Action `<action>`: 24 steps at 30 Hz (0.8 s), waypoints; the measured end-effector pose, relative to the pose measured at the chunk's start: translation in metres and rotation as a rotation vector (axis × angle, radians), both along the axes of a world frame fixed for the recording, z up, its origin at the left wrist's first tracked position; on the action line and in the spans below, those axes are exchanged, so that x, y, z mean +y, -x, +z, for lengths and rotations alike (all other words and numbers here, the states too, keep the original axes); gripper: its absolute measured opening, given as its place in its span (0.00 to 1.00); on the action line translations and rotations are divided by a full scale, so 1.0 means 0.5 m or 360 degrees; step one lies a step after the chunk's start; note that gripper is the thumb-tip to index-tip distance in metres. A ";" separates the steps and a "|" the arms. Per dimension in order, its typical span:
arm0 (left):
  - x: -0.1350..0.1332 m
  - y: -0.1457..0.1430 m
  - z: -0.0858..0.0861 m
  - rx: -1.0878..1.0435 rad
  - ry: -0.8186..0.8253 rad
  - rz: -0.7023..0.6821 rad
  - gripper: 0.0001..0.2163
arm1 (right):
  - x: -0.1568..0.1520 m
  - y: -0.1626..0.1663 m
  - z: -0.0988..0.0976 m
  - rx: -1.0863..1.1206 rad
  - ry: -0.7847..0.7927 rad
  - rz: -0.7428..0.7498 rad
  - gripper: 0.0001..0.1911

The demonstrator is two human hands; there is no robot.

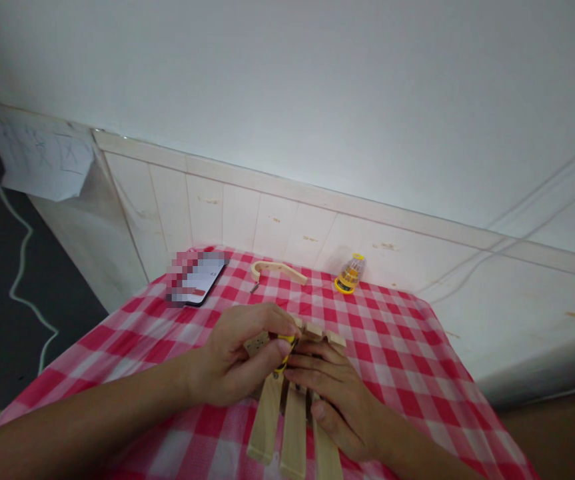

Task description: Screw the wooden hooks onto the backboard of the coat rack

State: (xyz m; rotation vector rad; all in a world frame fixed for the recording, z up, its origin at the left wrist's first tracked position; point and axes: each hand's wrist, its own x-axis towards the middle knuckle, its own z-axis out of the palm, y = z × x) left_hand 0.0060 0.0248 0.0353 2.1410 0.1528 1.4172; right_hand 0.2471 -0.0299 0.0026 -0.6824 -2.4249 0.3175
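Observation:
My left hand (247, 353) pinches a short yellow-and-black screwdriver (286, 353) between thumb and fingers. The screwdriver stands over the upper end of a wooden slat (267, 423), by a dark screw. Across the wooden assembly (294, 433) lies my right hand (334, 393), its fingers stretched out flat and its thumb beside the rightmost slat. Three pale slats point toward me, and several small wooden ends (313, 331) show beyond my fingers. Both hands hide the middle of the assembly and the screwdriver's tip.
A curved wooden piece (280, 267) lies farther back, with a small dark metal part (254, 288) near it. A phone (200, 280) rests at the back left. A clear cone-shaped container with yellow ends (350, 275) stands near the wall. A red-and-white checked cloth (397, 347) covers the table.

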 end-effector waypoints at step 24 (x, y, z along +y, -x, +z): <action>-0.003 -0.007 0.011 -0.0089 -0.0157 0.0176 0.03 | -0.001 0.001 -0.004 -0.0014 -0.0005 -0.0018 0.21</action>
